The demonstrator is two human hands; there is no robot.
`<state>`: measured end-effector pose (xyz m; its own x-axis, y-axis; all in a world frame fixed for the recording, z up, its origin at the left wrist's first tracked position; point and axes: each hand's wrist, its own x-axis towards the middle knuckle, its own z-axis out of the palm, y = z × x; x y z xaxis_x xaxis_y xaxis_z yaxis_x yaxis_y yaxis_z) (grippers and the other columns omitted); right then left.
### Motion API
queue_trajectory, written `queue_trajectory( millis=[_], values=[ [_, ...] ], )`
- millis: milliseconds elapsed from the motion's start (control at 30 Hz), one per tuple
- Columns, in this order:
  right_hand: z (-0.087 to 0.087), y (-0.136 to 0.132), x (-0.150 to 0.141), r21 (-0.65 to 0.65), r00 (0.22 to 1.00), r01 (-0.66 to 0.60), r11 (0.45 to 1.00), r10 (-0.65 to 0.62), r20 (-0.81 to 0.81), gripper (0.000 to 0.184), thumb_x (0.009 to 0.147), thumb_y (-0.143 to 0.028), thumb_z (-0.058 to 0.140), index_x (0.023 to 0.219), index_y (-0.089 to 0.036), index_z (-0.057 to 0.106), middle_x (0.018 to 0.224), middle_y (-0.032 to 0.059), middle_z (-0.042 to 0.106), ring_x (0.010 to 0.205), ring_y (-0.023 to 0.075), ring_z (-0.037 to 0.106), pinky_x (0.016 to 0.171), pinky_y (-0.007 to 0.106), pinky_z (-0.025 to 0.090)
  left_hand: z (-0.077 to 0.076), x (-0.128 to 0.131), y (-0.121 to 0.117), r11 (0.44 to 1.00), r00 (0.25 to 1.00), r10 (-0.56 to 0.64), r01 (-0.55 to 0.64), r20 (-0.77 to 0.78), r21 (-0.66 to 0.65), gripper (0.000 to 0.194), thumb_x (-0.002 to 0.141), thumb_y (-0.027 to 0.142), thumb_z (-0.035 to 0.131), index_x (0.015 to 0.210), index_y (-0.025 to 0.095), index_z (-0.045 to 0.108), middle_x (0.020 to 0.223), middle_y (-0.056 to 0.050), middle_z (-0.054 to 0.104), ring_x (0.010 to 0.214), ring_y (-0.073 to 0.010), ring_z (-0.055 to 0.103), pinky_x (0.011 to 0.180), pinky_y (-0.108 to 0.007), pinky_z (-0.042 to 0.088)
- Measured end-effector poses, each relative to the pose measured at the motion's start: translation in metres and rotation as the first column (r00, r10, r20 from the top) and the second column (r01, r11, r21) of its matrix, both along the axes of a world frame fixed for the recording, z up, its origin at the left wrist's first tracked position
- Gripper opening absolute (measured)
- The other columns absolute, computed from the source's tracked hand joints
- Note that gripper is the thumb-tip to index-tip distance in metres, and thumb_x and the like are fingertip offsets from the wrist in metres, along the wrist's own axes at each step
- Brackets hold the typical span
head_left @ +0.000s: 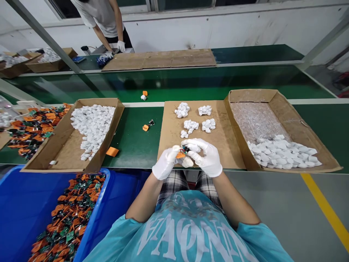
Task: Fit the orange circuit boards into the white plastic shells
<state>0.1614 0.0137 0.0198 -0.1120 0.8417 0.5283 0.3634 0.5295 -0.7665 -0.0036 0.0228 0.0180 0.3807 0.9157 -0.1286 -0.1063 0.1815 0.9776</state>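
Note:
Both my hands wear white gloves and meet over the front edge of the cardboard sheet point(170, 136). My left hand point(167, 163) is closed, pinching a small orange-backed circuit board with wires point(180, 155). Fingers of my right hand point(207, 158) curl around a white rounded piece point(194, 147) right beside the board; whether the two are joined cannot be made out. Another white piece point(187, 162) shows under the fingertips. Beyond the hands, small clusters of white pieces point(191, 126) lie on the cardboard.
A cardboard box of white pieces point(92, 127) stands left, another box point(283, 154) right. Orange-and-green boards are heaped at far left point(40, 125) and in a blue bin point(102, 189) below. A loose board point(145, 127) lies on the green bench. Across it, a person point(105, 22) works.

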Motion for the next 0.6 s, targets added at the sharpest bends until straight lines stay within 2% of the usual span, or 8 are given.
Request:
queue_trajectory(
  millis=[67, 133, 200, 267, 367, 467, 600],
  values=[
    [0.000, -0.004, -0.005, -0.007, 0.995, 0.070, 0.998, -0.070, -0.065, 0.023, 0.087, -0.032, 0.060, 0.108, -0.025, 0.067, 0.102, 0.0051, 0.073, 0.094, 0.0206, 0.068, 0.088, 0.036, 0.055, -0.012, 0.002, -0.006, 0.998, 0.997, -0.019, 0.015, 0.077, 0.054, 0.069, 0.064, 0.081, 0.056, 0.077, 0.015, 0.069, 0.069, -0.012, 0.068, 0.072, -0.0259, 0.067, 0.063, -0.035, 0.054],
    [-0.002, -0.005, -0.010, 0.058, 0.992, 0.110, 0.992, -0.107, -0.060, 0.023, 0.086, -0.032, 0.061, 0.108, -0.025, 0.066, 0.105, 0.0056, 0.073, 0.101, 0.0224, 0.067, 0.094, 0.040, 0.053, -0.022, 0.008, -0.013, 0.988, 0.992, 0.079, -0.091, 0.102, 0.121, 0.064, 0.066, 0.077, 0.059, 0.085, 0.016, 0.070, 0.083, -0.013, 0.071, 0.086, -0.0275, 0.067, 0.075, -0.038, 0.055],
    [-0.005, -0.005, -0.015, 0.145, 0.991, 0.132, 0.981, -0.131, -0.015, 0.025, 0.086, -0.031, 0.061, 0.110, -0.027, 0.065, 0.111, 0.0061, 0.071, 0.109, 0.0240, 0.064, 0.098, 0.044, 0.051, -0.027, 0.018, -0.017, 0.964, 0.970, 0.222, -0.233, 0.094, 0.126, 0.061, 0.075, 0.074, 0.051, 0.089, 0.018, 0.069, 0.094, -0.012, 0.071, 0.094, -0.0258, 0.066, 0.084, -0.038, 0.053],
    [-0.008, -0.004, -0.020, 0.227, 0.989, 0.141, 0.964, -0.149, 0.019, 0.030, 0.088, -0.030, 0.059, 0.117, -0.027, 0.062, 0.116, 0.0072, 0.068, 0.116, 0.0254, 0.060, 0.099, 0.047, 0.050, -0.025, 0.026, -0.018, 0.933, 0.942, 0.336, -0.336, 0.025, 0.130, 0.060, 0.081, 0.073, 0.042, 0.081, 0.019, 0.067, 0.088, -0.009, 0.071, 0.087, -0.0226, 0.066, 0.080, -0.034, 0.053],
    [-0.011, -0.005, -0.024, 0.306, 0.993, 0.108, 0.946, -0.118, 0.014, 0.034, 0.089, -0.033, 0.056, 0.123, -0.027, 0.058, 0.123, 0.0090, 0.064, 0.123, 0.0272, 0.055, 0.102, 0.051, 0.048, -0.018, 0.032, -0.015, 0.879, 0.882, 0.458, -0.432, -0.106, 0.201, 0.062, 0.083, 0.074, 0.036, 0.062, 0.020, 0.059, 0.065, -0.005, 0.065, 0.065, -0.0178, 0.061, 0.064, -0.029, 0.049],
    [-0.011, -0.008, -0.027, 0.245, 0.992, 0.124, 0.961, -0.117, -0.041, 0.023, 0.089, -0.031, 0.058, 0.112, -0.028, 0.063, 0.121, 0.0068, 0.065, 0.119, 0.0251, 0.058, 0.100, 0.048, 0.050, -0.015, 0.031, -0.013, 0.830, 0.821, 0.538, -0.477, -0.189, 0.289, 0.063, 0.085, 0.072, 0.031, 0.055, 0.021, 0.052, 0.055, -0.003, 0.058, 0.055, -0.0156, 0.054, 0.056, -0.029, 0.042],
    [-0.008, -0.014, -0.034, 0.097, 0.974, 0.134, 0.986, -0.113, -0.195, 0.013, 0.087, -0.026, 0.063, 0.100, -0.028, 0.065, 0.114, 0.0040, 0.069, 0.107, 0.0211, 0.065, 0.093, 0.039, 0.054, -0.016, 0.028, -0.016, 0.803, 0.780, 0.561, -0.431, -0.277, 0.411, 0.065, 0.090, 0.068, 0.026, 0.056, 0.021, 0.056, 0.054, -0.005, 0.058, 0.053, -0.0161, 0.052, 0.054, -0.030, 0.036]
  ],
)
